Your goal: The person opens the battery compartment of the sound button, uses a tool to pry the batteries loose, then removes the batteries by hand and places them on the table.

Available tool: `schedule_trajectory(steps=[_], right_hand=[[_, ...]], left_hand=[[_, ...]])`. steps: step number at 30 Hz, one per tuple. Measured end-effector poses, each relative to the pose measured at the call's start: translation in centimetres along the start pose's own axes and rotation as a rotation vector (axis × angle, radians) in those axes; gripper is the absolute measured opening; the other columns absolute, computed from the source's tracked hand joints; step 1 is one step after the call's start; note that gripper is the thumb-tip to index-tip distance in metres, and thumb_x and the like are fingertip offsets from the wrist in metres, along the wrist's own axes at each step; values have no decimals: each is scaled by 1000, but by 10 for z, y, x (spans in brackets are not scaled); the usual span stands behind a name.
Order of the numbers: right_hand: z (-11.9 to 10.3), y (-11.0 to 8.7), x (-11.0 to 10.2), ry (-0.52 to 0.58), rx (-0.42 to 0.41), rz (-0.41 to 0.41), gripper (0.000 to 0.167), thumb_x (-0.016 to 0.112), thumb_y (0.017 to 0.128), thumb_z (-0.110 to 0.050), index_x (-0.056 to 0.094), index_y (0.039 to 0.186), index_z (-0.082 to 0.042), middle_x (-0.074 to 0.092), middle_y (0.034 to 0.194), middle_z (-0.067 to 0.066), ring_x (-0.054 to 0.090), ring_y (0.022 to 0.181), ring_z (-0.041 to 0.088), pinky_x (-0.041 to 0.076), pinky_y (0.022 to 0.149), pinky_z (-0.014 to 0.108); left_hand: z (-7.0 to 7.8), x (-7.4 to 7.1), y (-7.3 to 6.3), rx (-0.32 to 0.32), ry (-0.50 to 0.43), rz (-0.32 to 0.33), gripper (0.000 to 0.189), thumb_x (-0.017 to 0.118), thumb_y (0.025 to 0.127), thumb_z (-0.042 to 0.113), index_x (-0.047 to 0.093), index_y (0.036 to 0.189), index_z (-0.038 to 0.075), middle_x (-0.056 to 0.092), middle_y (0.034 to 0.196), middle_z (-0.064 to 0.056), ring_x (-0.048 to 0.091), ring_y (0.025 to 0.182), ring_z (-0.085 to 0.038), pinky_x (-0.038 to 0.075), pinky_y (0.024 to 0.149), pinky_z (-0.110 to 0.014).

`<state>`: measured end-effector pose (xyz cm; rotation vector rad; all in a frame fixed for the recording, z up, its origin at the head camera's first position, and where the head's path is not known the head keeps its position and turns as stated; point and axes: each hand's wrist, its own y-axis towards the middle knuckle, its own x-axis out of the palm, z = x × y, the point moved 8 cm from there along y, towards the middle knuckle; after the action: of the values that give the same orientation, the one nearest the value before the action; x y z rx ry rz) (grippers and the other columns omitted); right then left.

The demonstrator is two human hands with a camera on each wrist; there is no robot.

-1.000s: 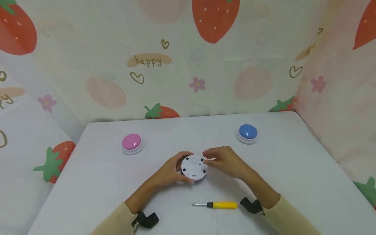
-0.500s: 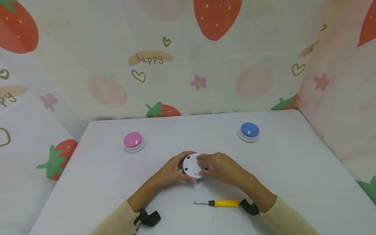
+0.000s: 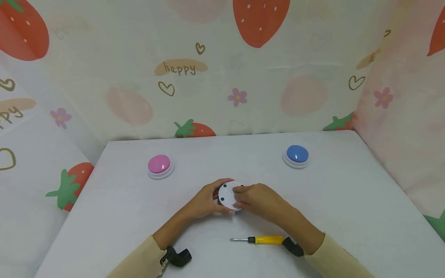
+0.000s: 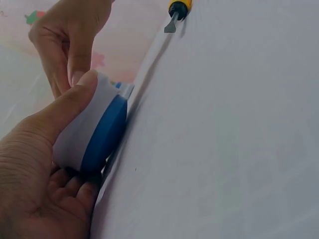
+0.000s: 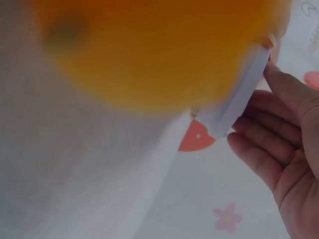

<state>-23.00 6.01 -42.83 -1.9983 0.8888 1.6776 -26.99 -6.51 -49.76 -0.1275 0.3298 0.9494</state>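
In the head view my left hand [image 3: 205,200] holds a round push button [image 3: 227,197] by its rim, its white underside with speaker holes and dark feet facing up. The left wrist view shows this button's blue dome [image 4: 107,132] on the far side of the white base, with the thumb on the upper edge and fingers beneath. My right hand [image 3: 262,200] covers the right part of the underside, loosely bent fingertips touching it; what lies under them is hidden. A flat-blade screwdriver [image 3: 267,240] with a yellow handle lies near my right wrist.
At the back left of the white table [image 3: 194,154] stands a pink push button [image 3: 160,165]; a blue push button [image 3: 297,155] stands at the back right. A blurred orange-yellow shape [image 5: 159,55] fills much of the right wrist view.
My right hand has moved left from the button's edge onto its underside, and its fingertips now rest there. The left hand keeps its hold.
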Motion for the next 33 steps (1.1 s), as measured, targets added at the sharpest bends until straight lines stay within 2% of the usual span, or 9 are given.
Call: schedule_trajectory(steps=[5,11,18,24,28,33], right_hand=[[-10,-1,1,-112,-109,-7,25,73,95,-22,76,118,-12,71,126,1,72,106,21,58,88,30],[-19,-3,1,-228,-203,-4,22,78,89,-9,77,111,-10,71,125,3,74,100,20,59,83,27],[-18,-4,-2,-161,-185,4,27,76,92,-12,75,119,-8,72,123,4,73,103,21,59,84,28],[-19,-4,-9,-79,-157,93,21,77,92,-15,78,111,-9,74,116,3,71,105,18,58,90,28],[-22,-4,-10,-145,-121,104,17,79,90,-19,77,106,-11,72,112,2,68,100,17,58,89,27],[-25,0,-7,-262,-80,63,15,80,89,-21,76,102,-13,71,107,2,63,94,17,57,89,28]], left_hand=[[1,0,0,1,-2,12,91,93,73,11,45,151,11,57,142,-3,57,128,-16,47,105,-24],[1,1,1,3,-30,9,89,93,73,9,47,149,11,59,139,-4,59,124,-15,48,102,-23],[3,0,1,10,-32,2,90,93,73,10,46,150,10,59,140,-4,59,125,-16,49,103,-25],[2,0,1,6,-31,7,92,93,72,11,46,151,11,58,141,-2,58,126,-15,49,102,-24],[1,0,0,8,-38,14,92,94,71,11,46,150,11,58,141,-2,58,125,-16,49,101,-24],[-1,-1,0,4,-28,32,92,94,71,11,47,150,11,58,140,-2,59,124,-15,49,100,-23]])
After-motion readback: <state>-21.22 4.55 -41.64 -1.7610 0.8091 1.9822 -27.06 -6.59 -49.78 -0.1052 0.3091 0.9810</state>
